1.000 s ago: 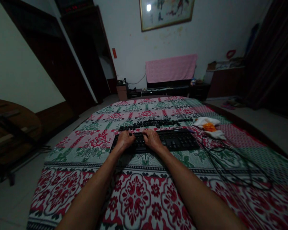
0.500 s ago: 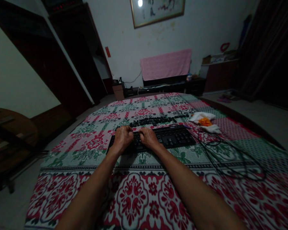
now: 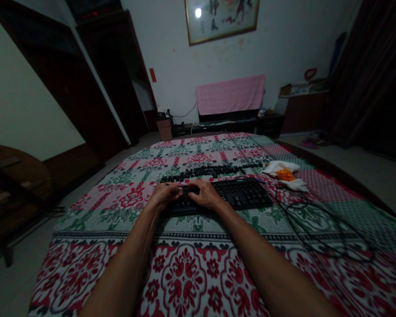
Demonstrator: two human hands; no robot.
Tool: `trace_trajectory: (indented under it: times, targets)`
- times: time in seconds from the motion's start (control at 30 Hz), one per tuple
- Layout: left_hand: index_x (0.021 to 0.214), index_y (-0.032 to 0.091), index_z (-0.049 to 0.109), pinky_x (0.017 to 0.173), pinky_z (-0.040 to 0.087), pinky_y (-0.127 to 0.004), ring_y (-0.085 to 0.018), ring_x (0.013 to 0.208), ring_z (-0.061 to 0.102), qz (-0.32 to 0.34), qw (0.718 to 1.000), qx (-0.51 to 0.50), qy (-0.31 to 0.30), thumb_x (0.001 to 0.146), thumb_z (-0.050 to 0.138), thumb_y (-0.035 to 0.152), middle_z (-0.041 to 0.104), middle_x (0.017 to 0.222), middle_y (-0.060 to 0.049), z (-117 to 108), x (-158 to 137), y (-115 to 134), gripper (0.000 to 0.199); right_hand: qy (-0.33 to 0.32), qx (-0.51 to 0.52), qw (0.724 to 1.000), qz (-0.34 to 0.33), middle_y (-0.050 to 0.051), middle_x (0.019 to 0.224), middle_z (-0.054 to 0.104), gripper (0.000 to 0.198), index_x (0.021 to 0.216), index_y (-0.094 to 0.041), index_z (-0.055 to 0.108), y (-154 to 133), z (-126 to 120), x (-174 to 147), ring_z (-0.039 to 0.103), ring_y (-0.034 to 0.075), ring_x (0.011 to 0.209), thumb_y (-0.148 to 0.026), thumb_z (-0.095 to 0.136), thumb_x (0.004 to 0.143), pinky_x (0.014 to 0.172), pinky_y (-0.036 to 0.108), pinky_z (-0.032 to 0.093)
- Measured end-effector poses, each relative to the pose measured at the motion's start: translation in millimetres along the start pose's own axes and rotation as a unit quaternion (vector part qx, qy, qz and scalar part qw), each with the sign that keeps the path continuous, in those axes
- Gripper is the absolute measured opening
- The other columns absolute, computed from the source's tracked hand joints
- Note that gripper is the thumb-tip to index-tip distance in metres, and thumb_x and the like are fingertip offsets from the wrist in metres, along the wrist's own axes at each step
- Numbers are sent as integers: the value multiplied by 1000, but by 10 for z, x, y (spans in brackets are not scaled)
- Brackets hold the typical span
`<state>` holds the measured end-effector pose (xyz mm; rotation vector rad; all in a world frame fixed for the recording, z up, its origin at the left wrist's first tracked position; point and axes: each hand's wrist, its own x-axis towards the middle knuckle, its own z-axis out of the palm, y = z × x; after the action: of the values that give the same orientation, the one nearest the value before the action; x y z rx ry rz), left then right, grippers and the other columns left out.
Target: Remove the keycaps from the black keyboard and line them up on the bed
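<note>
A black keyboard (image 3: 242, 194) lies across the patterned cloth in front of me. My left hand (image 3: 165, 194) is over its left end, fingertips drawn together; anything small between them is too dark to make out. Close beside it, my right hand (image 3: 203, 193) rests on the keyboard's left half, with thumb and forefinger curved and a gap showing between them. Beyond the keyboard, a row of loose black keycaps (image 3: 214, 170) stretches along the cloth. Both hands cover part of the keys.
A white and orange cloth (image 3: 285, 174) lies right of the keycaps. The coiled black cable (image 3: 336, 253) spreads over the right side of the patterned tablecloth (image 3: 185, 277). Farther back, a pink towel (image 3: 231, 94) hangs over a low cabinet's screen.
My right thumb and forefinger have spread apart. The left hand has turned flatter, its fingers pointing toward the right hand. The view has tilted slightly, so everything sits a bit lower.
</note>
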<state>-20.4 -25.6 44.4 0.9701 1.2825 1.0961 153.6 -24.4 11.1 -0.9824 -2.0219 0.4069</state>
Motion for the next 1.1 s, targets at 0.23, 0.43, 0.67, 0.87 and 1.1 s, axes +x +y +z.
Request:
trace_trajectory:
  times: [0.23, 0.43, 0.67, 0.87, 1.1]
  targets:
    - [74, 11, 60, 50, 50, -17, -11, 57, 62, 4, 995, -89, -37, 61, 62, 7, 65, 66, -4, 46, -31, 11, 13, -22, 218, 975, 39, 3, 89, 68, 19, 89, -17, 66, -32, 14, 59, 61, 14, 84, -26, 57, 74, 80, 28, 46]
    - [88, 14, 56, 52, 50, -18, -14, 65, 66, 39, 989, -133, -54, 65, 67, 11, 68, 76, -5, 77, -58, -28, 26, -20, 406, 892, 196, 1, 74, 66, 31, 88, -15, 59, -24, -31, 74, 61, 12, 65, -33, 67, 64, 61, 24, 49]
    - [87, 15, 56, 53, 48, -17, -13, 69, 66, 67, 983, -157, -61, 65, 71, 23, 69, 83, -4, 118, 13, -154, 27, 17, 404, 893, 197, -3, 69, 62, 32, 84, -16, 57, -7, -11, 66, 59, 9, 61, -29, 70, 58, 61, 22, 48]
    - [87, 16, 57, 55, 48, -18, -13, 73, 66, 94, 985, -145, -8, 66, 70, 29, 69, 90, -5, 106, 62, -151, 28, 57, 292, 937, 184, -2, 75, 63, 35, 91, -17, 55, 52, 73, 95, 60, 11, 67, -24, 67, 59, 65, 24, 48]
    - [84, 13, 59, 55, 50, -18, -13, 66, 66, 144, 970, -151, 125, 61, 72, 24, 68, 72, -3, -134, 150, -81, 28, 82, 97, 976, 176, 3, 83, 68, 19, 86, -17, 65, 146, 38, 205, 62, 15, 77, -19, 55, 70, 76, 28, 48]
